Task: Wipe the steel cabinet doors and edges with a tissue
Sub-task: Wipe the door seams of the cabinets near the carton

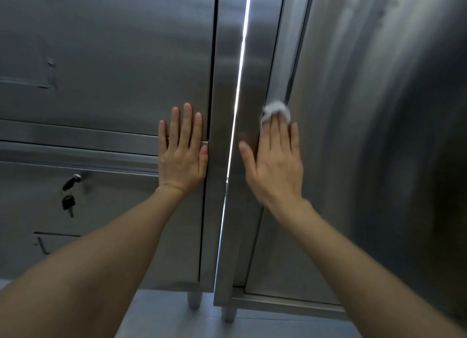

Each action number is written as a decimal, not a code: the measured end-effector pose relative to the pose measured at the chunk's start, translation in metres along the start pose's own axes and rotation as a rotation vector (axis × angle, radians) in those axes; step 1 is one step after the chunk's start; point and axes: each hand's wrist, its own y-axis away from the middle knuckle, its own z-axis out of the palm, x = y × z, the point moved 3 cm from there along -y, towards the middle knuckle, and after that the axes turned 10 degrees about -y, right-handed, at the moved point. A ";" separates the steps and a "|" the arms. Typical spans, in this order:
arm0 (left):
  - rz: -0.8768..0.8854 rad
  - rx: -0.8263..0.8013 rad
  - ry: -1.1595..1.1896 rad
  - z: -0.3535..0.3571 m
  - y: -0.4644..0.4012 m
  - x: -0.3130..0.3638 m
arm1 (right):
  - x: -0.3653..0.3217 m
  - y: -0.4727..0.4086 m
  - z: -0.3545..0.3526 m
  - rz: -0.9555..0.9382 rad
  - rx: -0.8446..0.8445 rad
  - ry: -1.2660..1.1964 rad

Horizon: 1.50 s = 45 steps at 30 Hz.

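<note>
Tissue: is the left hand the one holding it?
No. The tissue sits under the fingertips of the right hand, while the left hand lies flat and bare on the steel cabinet.

L hand (182, 152) flat on left cabinet (106, 59); tissue (276, 111) under R hand (274, 158), prob. on door edge.

Below me, at the bottom of the frame, I see a pale tiled floor (161, 312). A thin bright strip of light (237, 110) runs down the centre. Keys (68, 201) hang at lower left.
</note>
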 end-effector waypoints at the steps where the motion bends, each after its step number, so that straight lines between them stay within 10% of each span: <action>1: 0.002 -0.005 0.001 -0.001 0.000 0.000 | 0.001 -0.016 -0.004 0.006 0.014 -0.014; 20: -0.030 -0.066 0.005 -0.013 0.004 0.001 | 0.013 0.108 0.053 -0.113 0.020 0.043; 28: 0.019 -0.157 0.074 -0.003 0.145 0.030 | 0.016 0.108 0.060 -0.094 0.059 0.059; 36: -0.045 -0.061 0.038 0.024 0.161 0.040 | 0.020 0.243 0.094 -0.161 -0.220 0.135; 45: -0.035 -0.004 0.029 0.022 0.160 0.040 | 0.022 0.128 0.074 -0.130 0.097 0.128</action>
